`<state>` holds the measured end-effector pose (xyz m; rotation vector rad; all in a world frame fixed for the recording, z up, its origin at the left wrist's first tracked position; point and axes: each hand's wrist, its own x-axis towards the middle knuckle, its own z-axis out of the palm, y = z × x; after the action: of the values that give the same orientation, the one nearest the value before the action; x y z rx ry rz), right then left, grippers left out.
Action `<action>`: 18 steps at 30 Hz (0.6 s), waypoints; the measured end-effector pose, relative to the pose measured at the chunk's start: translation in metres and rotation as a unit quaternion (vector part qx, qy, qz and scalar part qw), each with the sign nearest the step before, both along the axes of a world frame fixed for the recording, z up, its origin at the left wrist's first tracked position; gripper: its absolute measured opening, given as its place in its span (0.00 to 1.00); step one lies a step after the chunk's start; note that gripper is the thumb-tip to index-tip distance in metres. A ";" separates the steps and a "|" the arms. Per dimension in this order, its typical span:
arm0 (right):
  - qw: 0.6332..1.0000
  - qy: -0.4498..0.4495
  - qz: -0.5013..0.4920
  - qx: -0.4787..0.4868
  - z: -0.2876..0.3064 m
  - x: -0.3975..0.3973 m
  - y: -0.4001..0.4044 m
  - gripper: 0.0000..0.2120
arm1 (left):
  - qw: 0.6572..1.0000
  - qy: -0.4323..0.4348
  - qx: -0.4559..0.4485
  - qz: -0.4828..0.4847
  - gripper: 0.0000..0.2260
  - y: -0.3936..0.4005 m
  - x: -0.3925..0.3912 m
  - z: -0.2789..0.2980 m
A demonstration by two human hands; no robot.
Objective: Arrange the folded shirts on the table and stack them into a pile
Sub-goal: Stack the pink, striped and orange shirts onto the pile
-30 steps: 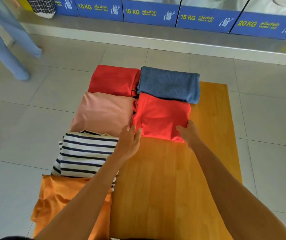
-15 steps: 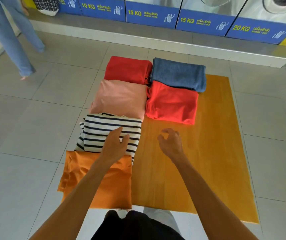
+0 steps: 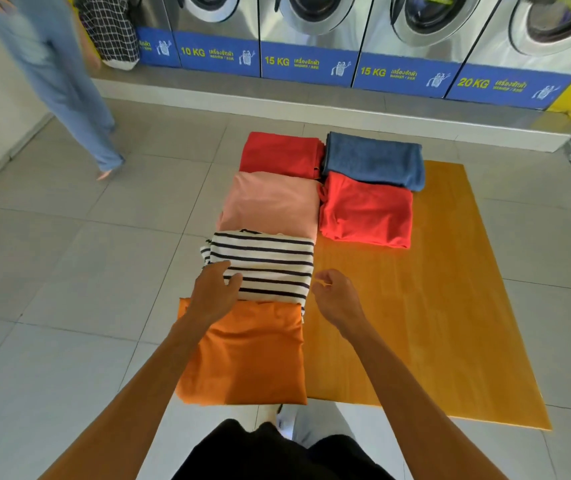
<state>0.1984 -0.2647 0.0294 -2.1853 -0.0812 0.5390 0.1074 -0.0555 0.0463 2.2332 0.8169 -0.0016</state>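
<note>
Several folded shirts lie on a wooden table [image 3: 450, 306]. The left column, far to near, holds a red shirt [image 3: 280, 154], a pink shirt [image 3: 270, 204], a striped shirt [image 3: 270, 261] and an orange shirt [image 3: 246, 355]. To the right lie a blue shirt [image 3: 374, 159] and, just in front of it, a second red shirt [image 3: 367, 211]. My left hand [image 3: 216, 289] hovers over the near left corner of the striped shirt, fingers spread. My right hand [image 3: 337, 297] hangs loosely curled by that shirt's right edge, holding nothing.
A row of washing machines [image 3: 311, 36] with blue labels stands on a raised step beyond the table. Another person in light blue trousers [image 3: 69, 91] walks at the far left. A checked bag [image 3: 111, 32] sits by the machines. Grey floor tiles surround the table.
Both hands have let go of the second red shirt and drawn back toward me, to the striped shirt. The view has tilted up, showing the washing machines.
</note>
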 end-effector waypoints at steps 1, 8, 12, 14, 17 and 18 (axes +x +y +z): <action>1.000 -0.003 -0.004 0.003 0.002 0.003 0.003 0.16 | 1.000 -0.011 0.008 0.010 0.20 0.005 0.005 0.000; 0.999 -0.005 -0.020 0.027 0.005 0.058 0.033 0.06 | 0.994 -0.083 0.028 0.058 0.15 0.043 0.061 0.006; 0.998 0.042 -0.052 0.015 -0.007 0.100 0.054 0.10 | 0.996 -0.058 0.015 0.061 0.15 0.058 0.107 0.000; 0.994 0.064 -0.083 0.017 -0.010 0.118 0.062 0.13 | 0.994 -0.042 0.008 0.096 0.15 0.069 0.127 -0.006; 0.989 0.090 -0.114 0.018 -0.022 0.144 0.073 0.13 | 0.992 -0.005 -0.016 0.125 0.15 0.091 0.159 -0.024; 0.987 0.096 -0.123 0.024 -0.027 0.149 0.079 0.10 | 0.992 0.015 -0.030 0.122 0.14 0.097 0.168 -0.030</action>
<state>0.3477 -0.1859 0.0029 -2.0478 0.2728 0.5965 0.2753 0.0410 0.0159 2.0695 1.0872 0.0568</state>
